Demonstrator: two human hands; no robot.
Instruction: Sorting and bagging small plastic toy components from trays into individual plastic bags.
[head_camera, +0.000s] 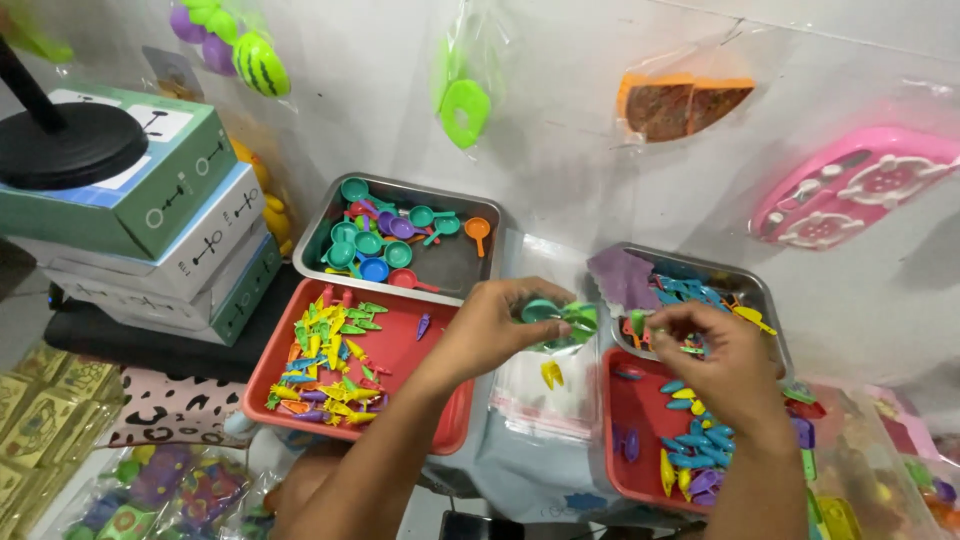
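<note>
My left hand (497, 322) holds a small clear plastic bag (568, 322) with a teal toy pan and green pieces inside it, above a stack of empty clear bags (540, 395). My right hand (712, 358) pinches small coloured toy pieces right beside the bag's mouth. A yellow toy piece (551, 373) hangs or lies just under the bag. The hands are a few centimetres apart between two red trays.
A red tray (400, 345) of small toy vegetables lies left, a metal tray (455, 265) of toy pans behind it. A red tray (637, 405) of blue and purple pieces and a metal tray (745, 290) sit right. Stacked boxes (150, 215) stand far left; bagged toys hang on the wall.
</note>
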